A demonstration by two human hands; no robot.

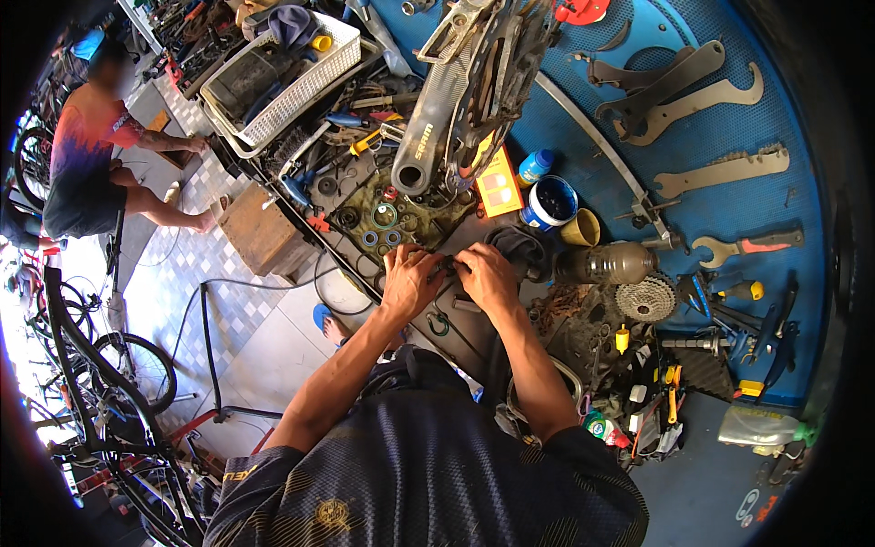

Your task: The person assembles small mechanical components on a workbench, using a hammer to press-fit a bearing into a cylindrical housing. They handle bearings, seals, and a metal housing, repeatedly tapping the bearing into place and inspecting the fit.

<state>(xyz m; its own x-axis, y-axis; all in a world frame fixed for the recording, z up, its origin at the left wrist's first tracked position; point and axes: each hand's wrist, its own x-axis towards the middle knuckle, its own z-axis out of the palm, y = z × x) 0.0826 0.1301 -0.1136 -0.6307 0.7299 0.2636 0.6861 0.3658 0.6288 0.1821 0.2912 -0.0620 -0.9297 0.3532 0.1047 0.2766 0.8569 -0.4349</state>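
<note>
My left hand point(412, 276) and my right hand point(486, 275) meet over the near edge of a cluttered workbench. The fingers of both are curled and pinched around a small dark part point(447, 264), mostly hidden by the fingertips, so its kind is unclear. Just beyond them is a stained cloth point(426, 228) with a green ring point(384, 215), two small blue-rimmed rings point(370, 238) and other small round parts. Above the cloth a bicycle crank arm point(421, 137) with its chainrings stands in front of the blue board. A dark rag point(519, 248) lies beside my right hand.
To the right are a tub of dark grease point(553, 201), a blue-capped bottle point(536, 166), a dirty jar point(609, 264) and a sprocket cassette point(645, 297). Wrenches point(720, 173) hang on the blue board. A white basket point(301, 87) sits at upper left. Another person point(91, 155) is at far left, near bicycles point(100, 365).
</note>
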